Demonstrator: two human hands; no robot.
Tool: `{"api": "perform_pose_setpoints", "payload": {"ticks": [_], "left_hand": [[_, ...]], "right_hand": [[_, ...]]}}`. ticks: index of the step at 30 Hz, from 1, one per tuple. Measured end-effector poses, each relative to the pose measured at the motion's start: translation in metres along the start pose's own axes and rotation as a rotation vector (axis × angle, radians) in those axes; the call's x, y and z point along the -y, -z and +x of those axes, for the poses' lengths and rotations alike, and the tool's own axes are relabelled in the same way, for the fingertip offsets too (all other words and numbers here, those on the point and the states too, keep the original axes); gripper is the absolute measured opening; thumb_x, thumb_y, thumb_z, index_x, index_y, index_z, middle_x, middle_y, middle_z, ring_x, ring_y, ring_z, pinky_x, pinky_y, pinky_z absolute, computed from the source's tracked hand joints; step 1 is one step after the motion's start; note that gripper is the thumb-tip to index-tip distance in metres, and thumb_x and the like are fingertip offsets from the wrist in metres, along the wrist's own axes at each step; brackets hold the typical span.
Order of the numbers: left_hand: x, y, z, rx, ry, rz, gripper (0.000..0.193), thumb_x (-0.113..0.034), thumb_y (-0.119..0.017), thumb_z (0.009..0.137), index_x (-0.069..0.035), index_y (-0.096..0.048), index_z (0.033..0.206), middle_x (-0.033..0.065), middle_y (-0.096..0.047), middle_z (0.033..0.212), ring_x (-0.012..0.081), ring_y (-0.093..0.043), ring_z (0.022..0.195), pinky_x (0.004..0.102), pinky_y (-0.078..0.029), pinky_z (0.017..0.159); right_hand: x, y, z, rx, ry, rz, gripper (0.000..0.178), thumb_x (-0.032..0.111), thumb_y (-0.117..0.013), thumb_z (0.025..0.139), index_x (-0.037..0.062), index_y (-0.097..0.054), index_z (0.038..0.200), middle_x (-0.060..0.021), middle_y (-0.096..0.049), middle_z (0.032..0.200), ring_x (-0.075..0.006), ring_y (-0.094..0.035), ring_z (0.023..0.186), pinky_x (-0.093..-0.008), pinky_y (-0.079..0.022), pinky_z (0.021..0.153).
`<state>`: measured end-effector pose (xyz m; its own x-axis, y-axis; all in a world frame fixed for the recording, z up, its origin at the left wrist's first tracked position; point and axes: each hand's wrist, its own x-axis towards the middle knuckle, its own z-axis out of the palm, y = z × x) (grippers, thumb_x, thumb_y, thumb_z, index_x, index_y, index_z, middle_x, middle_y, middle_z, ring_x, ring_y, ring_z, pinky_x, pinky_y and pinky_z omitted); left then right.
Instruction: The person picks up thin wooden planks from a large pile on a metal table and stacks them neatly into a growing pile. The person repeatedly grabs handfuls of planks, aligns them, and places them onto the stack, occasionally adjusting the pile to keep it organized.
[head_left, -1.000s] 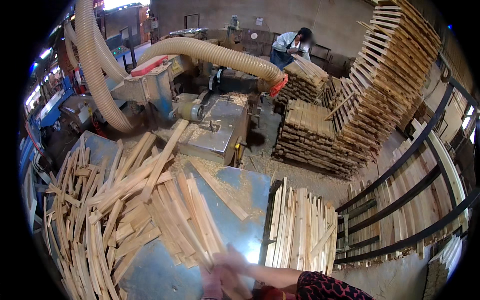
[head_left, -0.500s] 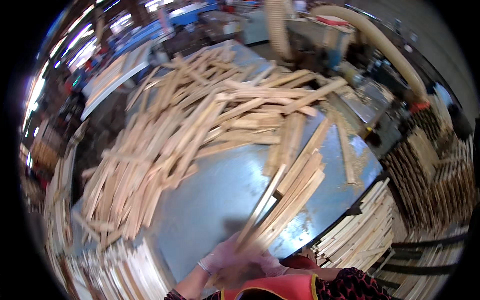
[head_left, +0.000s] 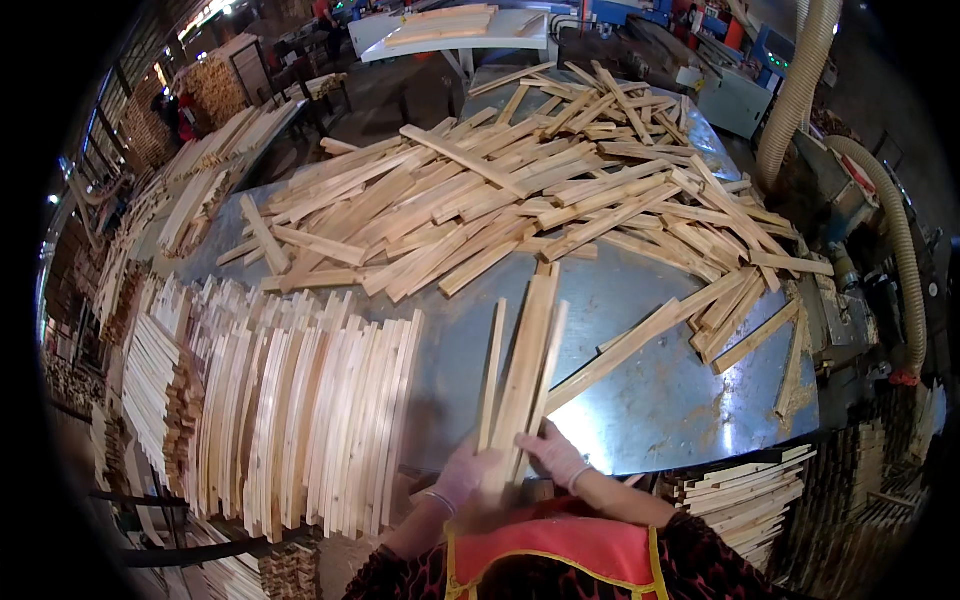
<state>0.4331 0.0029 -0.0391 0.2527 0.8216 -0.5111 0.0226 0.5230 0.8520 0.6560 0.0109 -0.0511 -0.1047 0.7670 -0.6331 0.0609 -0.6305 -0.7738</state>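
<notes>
A few wooden strips [head_left: 527, 355] stand in a small bundle in front of me, their far ends pointing away over the metal table [head_left: 440, 350]. My left hand [head_left: 465, 474], in a pale glove, is closed around the lower left of the bundle, where a thinner strip [head_left: 491, 370] stands slightly apart. On the right side, my gloved right hand [head_left: 554, 454] grips the same strips with the thumb across their front. The bundle's near ends are blurred close to my red apron [head_left: 555, 548]. Another strip [head_left: 625, 348] lies slanting on the table just beyond my right hand.
A loose heap of wooden strips [head_left: 480, 190] covers the far part of the table. Close on the left stands a row of stacked strips [head_left: 310, 410]; another stack [head_left: 745, 495] is below the right edge. A ribbed hose [head_left: 800, 95] hangs at the far right.
My view has swung to the left, bringing the stacked row into full sight. The bundle has gone from leaning right to nearly straight ahead, with both hands still on it.
</notes>
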Motion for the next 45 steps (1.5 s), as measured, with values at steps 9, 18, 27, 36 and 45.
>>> {"api": "perform_pose_setpoints", "payload": {"ticks": [9,18,27,36,45], "left_hand": [[0.016,0.07,-0.043,-0.527,0.08,0.755,0.055,-0.019,-0.071,0.092,-0.01,-0.062,0.145,0.0151,-0.071,0.128,0.0266,-0.069,0.111,0.0402,-0.058,0.094],[0.042,0.065,-0.006,-0.847,-0.33,1.54,0.055,-0.034,-0.07,0.089,-0.01,-0.061,0.137,0.0185,-0.057,0.145,0.0391,-0.057,0.127,0.0552,-0.049,0.1],[-0.049,-0.078,0.102,-0.316,-0.146,1.195,0.073,-0.03,-0.074,0.084,-0.01,-0.046,0.149,0.0253,-0.067,0.118,0.0416,-0.067,0.112,0.0498,-0.054,0.094],[-0.049,0.046,0.032,-0.651,0.008,1.305,0.061,-0.027,-0.055,0.099,-0.019,-0.043,0.159,0.0152,-0.062,0.137,0.0375,-0.067,0.118,0.0572,-0.052,0.102],[-0.072,0.011,-0.014,-0.094,-0.157,1.036,0.078,-0.043,-0.059,0.103,0.005,-0.034,0.159,0.0305,-0.052,0.153,0.0438,-0.051,0.143,0.0524,-0.041,0.12]], "right_hand": [[-0.004,0.039,0.023,0.096,-0.194,0.292,0.059,0.021,-0.079,0.094,-0.0025,-0.058,0.143,-0.0057,-0.068,0.107,-0.013,-0.061,0.085,-0.0251,-0.053,0.073],[-0.007,0.139,0.083,-0.273,-0.037,0.703,0.019,0.018,-0.079,0.094,0.0088,-0.065,0.103,-0.0018,-0.066,0.089,-0.0156,-0.062,0.074,-0.0331,-0.051,0.064],[0.037,0.145,0.145,-0.44,0.228,0.677,0.036,0.012,-0.077,0.096,0.0086,-0.064,0.129,-0.0066,-0.07,0.115,-0.0235,-0.068,0.104,-0.0403,-0.057,0.089],[0.02,0.147,0.099,-0.394,0.134,0.453,0.026,0.017,-0.078,0.096,0.0106,-0.067,0.118,-0.0008,-0.069,0.092,-0.0162,-0.066,0.074,-0.034,-0.056,0.062],[0.07,0.014,0.037,-0.127,0.263,0.19,0.031,0.021,-0.076,0.095,0.0004,-0.065,0.116,-0.0066,-0.071,0.093,-0.0177,-0.068,0.08,-0.0345,-0.058,0.067]]}}
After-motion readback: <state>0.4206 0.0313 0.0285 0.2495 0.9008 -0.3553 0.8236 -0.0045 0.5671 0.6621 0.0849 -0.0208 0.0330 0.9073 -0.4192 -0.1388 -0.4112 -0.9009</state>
